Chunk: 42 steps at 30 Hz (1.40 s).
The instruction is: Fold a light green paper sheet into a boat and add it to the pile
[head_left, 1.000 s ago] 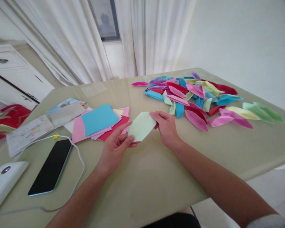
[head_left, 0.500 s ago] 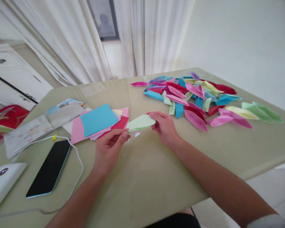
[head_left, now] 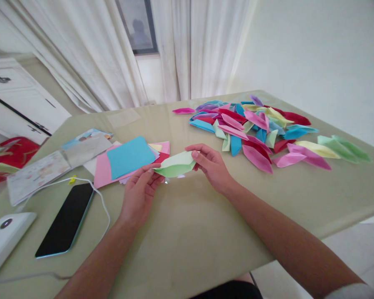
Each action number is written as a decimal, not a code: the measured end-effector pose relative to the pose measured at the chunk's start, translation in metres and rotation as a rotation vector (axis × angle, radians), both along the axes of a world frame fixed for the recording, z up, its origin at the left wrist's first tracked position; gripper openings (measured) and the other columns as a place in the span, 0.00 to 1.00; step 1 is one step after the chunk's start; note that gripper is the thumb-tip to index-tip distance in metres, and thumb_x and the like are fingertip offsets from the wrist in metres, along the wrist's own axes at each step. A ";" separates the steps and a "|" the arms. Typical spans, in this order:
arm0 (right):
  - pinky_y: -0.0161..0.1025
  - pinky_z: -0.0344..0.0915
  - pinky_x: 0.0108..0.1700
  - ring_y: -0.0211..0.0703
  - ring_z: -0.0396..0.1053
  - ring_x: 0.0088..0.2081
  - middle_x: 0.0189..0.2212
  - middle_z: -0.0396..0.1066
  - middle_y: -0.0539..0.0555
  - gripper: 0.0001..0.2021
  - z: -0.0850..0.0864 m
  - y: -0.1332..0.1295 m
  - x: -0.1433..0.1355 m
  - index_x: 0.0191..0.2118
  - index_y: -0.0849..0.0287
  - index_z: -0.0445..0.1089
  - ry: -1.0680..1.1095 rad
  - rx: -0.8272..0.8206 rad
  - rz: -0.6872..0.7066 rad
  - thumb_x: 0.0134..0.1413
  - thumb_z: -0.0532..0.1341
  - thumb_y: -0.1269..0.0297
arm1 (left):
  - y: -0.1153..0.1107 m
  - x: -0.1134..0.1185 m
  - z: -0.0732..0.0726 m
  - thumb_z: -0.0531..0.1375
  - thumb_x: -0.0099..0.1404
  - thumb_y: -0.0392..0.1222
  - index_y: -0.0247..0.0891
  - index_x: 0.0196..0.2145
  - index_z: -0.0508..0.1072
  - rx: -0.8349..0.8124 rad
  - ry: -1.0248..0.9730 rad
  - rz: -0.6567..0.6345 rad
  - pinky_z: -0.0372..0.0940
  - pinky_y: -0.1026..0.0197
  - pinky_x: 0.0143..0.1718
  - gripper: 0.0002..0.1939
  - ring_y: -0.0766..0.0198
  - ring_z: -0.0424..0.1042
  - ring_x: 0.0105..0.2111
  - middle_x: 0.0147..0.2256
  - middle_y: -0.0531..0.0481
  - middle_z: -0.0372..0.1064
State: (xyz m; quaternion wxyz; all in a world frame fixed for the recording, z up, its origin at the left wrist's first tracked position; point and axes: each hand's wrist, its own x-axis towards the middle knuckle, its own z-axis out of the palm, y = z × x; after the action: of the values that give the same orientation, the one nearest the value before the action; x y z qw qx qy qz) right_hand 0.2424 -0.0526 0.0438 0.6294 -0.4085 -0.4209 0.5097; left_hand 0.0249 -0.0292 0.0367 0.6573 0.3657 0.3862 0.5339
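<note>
A light green folded paper boat (head_left: 177, 163) is held above the table between both hands. My left hand (head_left: 141, 189) pinches its left tip, and my right hand (head_left: 210, 166) grips the right end between thumb and fingers. The boat's darker green lower side faces me. Just behind my left hand lies a stack of coloured paper sheets (head_left: 131, 157), with a blue sheet on top and pink and red ones under it. To the right of my right hand spreads a pile of folded paper boats (head_left: 257, 155) in pink, red, blue, yellow, green and purple.
On the left lie a black phone (head_left: 65, 220), a white cable (head_left: 104, 203), a white device (head_left: 8, 238) and printed plastic packaging (head_left: 37, 176). One magenta boat (head_left: 183, 111) sits apart at the back. The table's edge (head_left: 339, 227) runs along the right front.
Both hands have shifted slightly left with the green paper boat. It has tilted so more of its darker green side shows.
</note>
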 end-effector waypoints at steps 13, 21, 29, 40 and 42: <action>0.35 0.59 0.28 0.35 0.62 0.24 0.23 0.68 0.46 0.17 -0.003 0.004 0.002 0.41 0.56 0.76 -0.091 0.042 -0.129 0.63 0.67 0.45 | -0.001 0.001 -0.002 0.78 0.53 0.48 0.35 0.35 0.81 -0.007 0.056 -0.036 0.74 0.65 0.36 0.18 0.66 0.77 0.31 0.33 0.50 0.79; 0.36 0.67 0.37 0.38 0.67 0.38 0.48 0.66 0.51 0.15 -0.004 -0.003 0.005 0.50 0.50 0.69 -0.414 0.321 -0.173 0.59 0.65 0.70 | 0.004 -0.001 -0.001 0.78 0.53 0.46 0.37 0.34 0.82 0.000 0.031 0.030 0.74 0.67 0.33 0.15 0.67 0.77 0.28 0.30 0.51 0.80; 0.38 0.70 0.37 0.39 0.70 0.40 0.55 0.67 0.55 0.13 -0.004 -0.002 0.008 0.53 0.49 0.75 -0.529 0.334 -0.189 0.63 0.68 0.62 | 0.003 -0.002 0.000 0.78 0.54 0.46 0.36 0.34 0.82 -0.015 0.045 -0.033 0.72 0.70 0.31 0.15 0.69 0.75 0.27 0.30 0.51 0.79; 0.39 0.68 0.37 0.40 0.71 0.34 0.35 0.75 0.51 0.09 -0.005 0.003 0.009 0.43 0.54 0.79 -0.424 0.239 -0.206 0.61 0.72 0.58 | 0.004 -0.003 -0.001 0.76 0.58 0.54 0.36 0.32 0.79 0.037 0.015 -0.054 0.71 0.68 0.31 0.19 0.68 0.73 0.28 0.30 0.50 0.78; 0.39 0.68 0.37 0.39 0.72 0.34 0.33 0.76 0.50 0.08 -0.007 0.004 0.010 0.40 0.55 0.79 -0.391 0.240 -0.219 0.60 0.73 0.57 | 0.003 -0.004 -0.002 0.73 0.62 0.58 0.37 0.34 0.79 0.118 0.041 -0.039 0.71 0.67 0.32 0.20 0.68 0.73 0.29 0.30 0.51 0.77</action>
State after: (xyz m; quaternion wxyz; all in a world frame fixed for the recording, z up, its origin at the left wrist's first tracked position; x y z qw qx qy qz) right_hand 0.2519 -0.0482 0.0372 0.6314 -0.4649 -0.5452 0.2965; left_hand 0.0210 -0.0259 0.0344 0.6366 0.4222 0.3604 0.5354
